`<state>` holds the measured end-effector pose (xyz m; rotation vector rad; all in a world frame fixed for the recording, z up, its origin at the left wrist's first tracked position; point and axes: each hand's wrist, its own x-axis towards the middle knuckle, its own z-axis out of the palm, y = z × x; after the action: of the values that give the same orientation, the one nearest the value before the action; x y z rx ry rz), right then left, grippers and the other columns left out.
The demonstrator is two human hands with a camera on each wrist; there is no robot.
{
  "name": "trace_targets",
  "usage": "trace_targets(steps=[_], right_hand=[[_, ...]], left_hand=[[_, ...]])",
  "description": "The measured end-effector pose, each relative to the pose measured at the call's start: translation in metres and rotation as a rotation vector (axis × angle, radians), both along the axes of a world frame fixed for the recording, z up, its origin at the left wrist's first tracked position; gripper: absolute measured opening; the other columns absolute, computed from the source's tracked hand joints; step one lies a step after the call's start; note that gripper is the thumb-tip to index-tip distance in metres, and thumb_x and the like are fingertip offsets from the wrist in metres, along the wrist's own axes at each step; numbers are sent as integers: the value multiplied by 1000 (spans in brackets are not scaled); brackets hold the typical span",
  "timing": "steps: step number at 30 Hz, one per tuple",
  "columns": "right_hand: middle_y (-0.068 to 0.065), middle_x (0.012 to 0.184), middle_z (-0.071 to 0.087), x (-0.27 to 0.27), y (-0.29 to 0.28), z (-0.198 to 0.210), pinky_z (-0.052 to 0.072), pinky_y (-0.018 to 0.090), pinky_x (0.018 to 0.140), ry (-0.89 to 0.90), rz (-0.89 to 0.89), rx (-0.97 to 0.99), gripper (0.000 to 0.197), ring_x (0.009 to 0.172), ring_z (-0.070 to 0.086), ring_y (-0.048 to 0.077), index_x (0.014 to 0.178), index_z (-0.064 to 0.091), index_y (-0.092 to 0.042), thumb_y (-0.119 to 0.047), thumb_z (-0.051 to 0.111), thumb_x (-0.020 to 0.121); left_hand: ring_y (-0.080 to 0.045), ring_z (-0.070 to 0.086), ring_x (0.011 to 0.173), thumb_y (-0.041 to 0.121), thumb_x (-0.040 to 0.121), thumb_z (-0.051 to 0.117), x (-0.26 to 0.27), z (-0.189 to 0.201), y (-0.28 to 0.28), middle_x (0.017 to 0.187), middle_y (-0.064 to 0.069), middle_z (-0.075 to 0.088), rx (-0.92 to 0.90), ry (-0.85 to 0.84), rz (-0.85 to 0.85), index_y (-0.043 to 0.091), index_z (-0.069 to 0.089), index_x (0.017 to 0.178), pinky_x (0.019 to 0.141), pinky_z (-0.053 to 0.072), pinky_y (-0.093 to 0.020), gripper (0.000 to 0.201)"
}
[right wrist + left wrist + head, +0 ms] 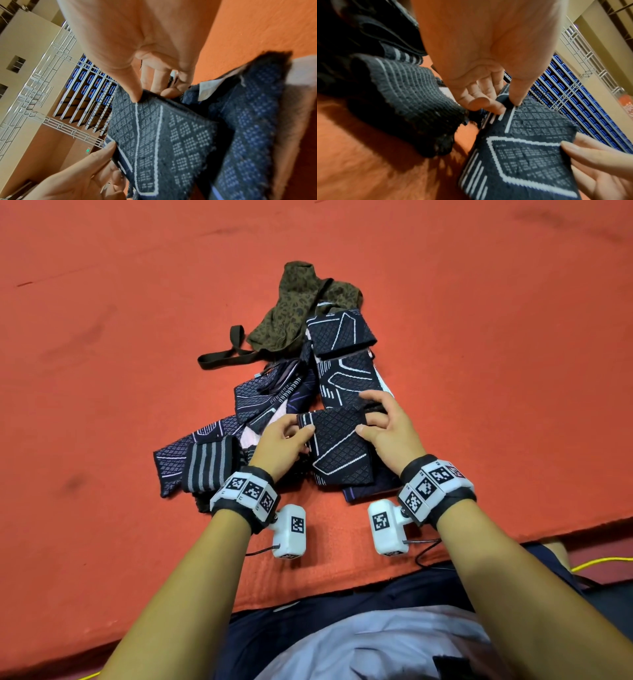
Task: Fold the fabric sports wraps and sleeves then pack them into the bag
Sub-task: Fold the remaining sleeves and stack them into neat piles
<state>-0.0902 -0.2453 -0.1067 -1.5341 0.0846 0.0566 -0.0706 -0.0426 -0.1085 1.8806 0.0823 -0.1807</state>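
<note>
Dark navy knit with white angular lines and a dotted diamond weave, the folded sleeve [337, 448] lies on the orange floor [102, 371] between both hands. The left hand [286, 441] pinches its left edge; the right hand [387, 426] pinches its far right corner. More sleeves [342, 361] and an olive bag [298, 309] lie beyond.

Left hand [287, 440], right hand [386, 429]: thumbs and fingers pinched.

Orange mat [137, 371], blue seats [573, 102], yellow cable [599, 562]
</note>
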Motion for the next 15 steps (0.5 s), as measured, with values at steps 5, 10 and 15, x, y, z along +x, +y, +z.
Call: trace_targets(steps=[5, 10, 15], right_hand=[[5, 98, 73, 3, 0, -1, 57, 39, 91, 47, -7, 0, 25, 95, 70, 22, 107, 65, -16, 3, 58, 93], [7, 93, 74, 2, -1, -3, 55, 51, 94, 2, -50, -45, 9, 90, 71, 25, 93, 66, -24, -16, 62, 93], [8, 91, 75, 4, -2, 2, 55, 56, 90, -35, -129, -64, 13, 91, 71, 33, 86, 64, -35, -23, 60, 89]], left_hand=[[3, 56, 53, 7, 96, 63, -4, 4, -1, 69, 7, 62, -73, -53, -4, 9, 63, 102, 52, 41, -9, 6], [6, 57, 58, 8, 94, 65, -7, 9, -3, 66, 15, 64, -66, -88, -39, 14, 63, 94, 57, 42, -8, 6], [-3, 65, 76, 11, 97, 62, -6, 12, -9, 82, 12, 73, -106, -17, -121, 13, 60, 101, 68, 52, -20, 5]])
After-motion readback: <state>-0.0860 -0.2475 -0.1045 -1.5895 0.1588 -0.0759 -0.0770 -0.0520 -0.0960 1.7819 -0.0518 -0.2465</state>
